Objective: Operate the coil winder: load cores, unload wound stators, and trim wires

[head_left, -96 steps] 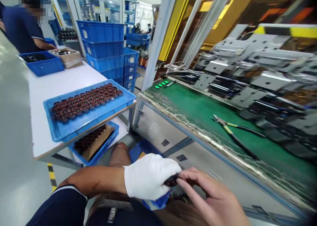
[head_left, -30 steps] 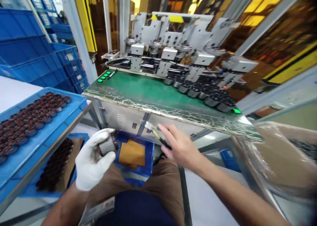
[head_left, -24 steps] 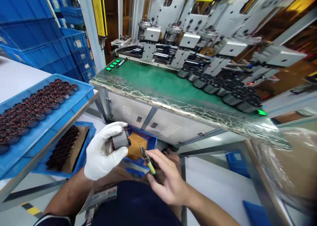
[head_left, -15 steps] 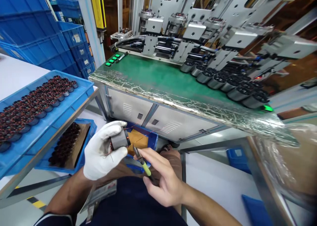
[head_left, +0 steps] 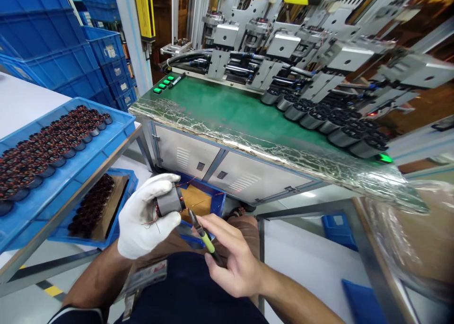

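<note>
My left hand [head_left: 144,218], in a white glove, grips a small grey wound coil part [head_left: 169,203] with thin copper wire ends sticking out. My bare right hand [head_left: 230,258] holds a pair of cutters with green-yellow handles [head_left: 202,232]; their tip points up at the coil, just right of it. Both hands are above my lap, in front of a small blue bin [head_left: 200,205] lined with brown paper.
A blue tray [head_left: 83,161] with several coils sits on the white table at left, another blue bin [head_left: 122,201] with coils below it. A green-topped bench [head_left: 230,116] carries a row of grey coils [head_left: 329,125] and a winding machine [head_left: 283,45]. Blue crates [head_left: 53,45] are stacked at far left.
My right hand took the cutters from the green bench and brought them down to the coil in my left hand. My view turned from the left table toward the machine.
</note>
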A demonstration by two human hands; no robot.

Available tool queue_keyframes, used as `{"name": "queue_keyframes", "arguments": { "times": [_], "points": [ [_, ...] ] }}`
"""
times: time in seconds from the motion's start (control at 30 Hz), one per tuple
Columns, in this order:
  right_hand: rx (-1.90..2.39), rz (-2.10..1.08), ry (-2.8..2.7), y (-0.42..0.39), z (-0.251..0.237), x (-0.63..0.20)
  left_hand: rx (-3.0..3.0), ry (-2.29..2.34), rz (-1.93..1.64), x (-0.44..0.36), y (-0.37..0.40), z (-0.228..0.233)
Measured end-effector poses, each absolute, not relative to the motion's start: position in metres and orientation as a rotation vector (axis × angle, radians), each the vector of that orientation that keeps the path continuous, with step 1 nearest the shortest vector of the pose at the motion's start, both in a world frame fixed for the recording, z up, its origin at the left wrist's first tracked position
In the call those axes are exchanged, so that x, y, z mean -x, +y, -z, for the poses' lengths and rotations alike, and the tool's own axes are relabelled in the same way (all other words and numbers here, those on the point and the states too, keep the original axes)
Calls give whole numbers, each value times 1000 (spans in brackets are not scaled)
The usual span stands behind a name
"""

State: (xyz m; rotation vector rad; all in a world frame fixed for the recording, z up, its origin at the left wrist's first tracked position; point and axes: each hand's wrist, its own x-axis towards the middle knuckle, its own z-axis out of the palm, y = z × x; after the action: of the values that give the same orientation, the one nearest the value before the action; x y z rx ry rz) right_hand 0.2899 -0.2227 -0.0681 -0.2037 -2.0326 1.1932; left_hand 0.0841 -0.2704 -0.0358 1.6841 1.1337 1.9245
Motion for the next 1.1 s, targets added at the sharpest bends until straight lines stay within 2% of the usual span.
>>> {"name": "queue_keyframes", "arguments": {
  "times": [0.2,0.43,0.83,1.03,1.1],
  "points": [
    [198,-1179,-2033,-225,71,-290,-1711,1161,-1910,-82,-272,36],
    [261,-1394,-1981,-221,65,-292,-1798,1199,-1836,-74,-277,43],
    [269,-1283,-2023,-221,61,-286,-2006,1242,-1668,-68,-286,47],
    [515,-1267,-2171,-216,79,-290,-2034,1297,-1612,-63,-290,49],
    [592,-1145,-2304,-210,84,-300,-2014,1446,-1583,-59,-298,49]
  ]
}}
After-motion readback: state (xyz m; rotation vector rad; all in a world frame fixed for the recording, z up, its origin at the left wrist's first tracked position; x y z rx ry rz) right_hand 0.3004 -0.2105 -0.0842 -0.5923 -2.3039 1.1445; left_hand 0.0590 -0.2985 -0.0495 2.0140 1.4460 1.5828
